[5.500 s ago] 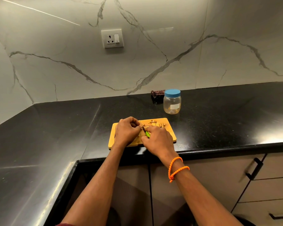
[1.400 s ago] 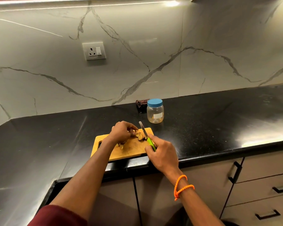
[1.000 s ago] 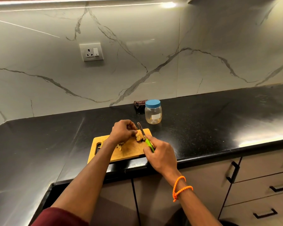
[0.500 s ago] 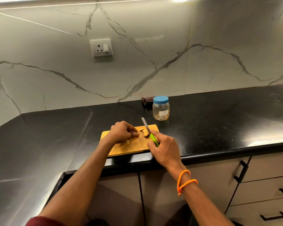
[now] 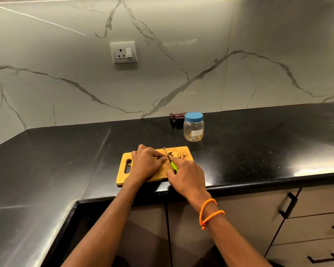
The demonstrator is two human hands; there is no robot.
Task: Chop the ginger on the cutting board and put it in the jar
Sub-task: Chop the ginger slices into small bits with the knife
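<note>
A wooden cutting board [image 5: 123, 175] with a handle slot lies near the front edge of the black counter. My left hand [image 5: 146, 163] rests curled on the board and holds a ginger piece [image 5: 156, 158] down with its fingertips. My right hand [image 5: 185, 175] grips a green-handled knife [image 5: 170, 158], its blade pointing away, just right of the left fingertips. Cut ginger slices [image 5: 176, 154] lie at the board's far right corner. A clear jar [image 5: 193, 128] with its blue lid on stands behind the board.
The black counter [image 5: 66, 155] runs along a marble wall and turns a corner at the left. A dark folded cloth [image 5: 176, 116] lies behind the jar. A wall socket [image 5: 123, 53] sits above. Drawers with black handles [image 5: 287, 205] are below right.
The view has shifted, while both hands stay on the board. The knife blade has come closer to my left fingertips, and the pile of cut slices lies beyond it.
</note>
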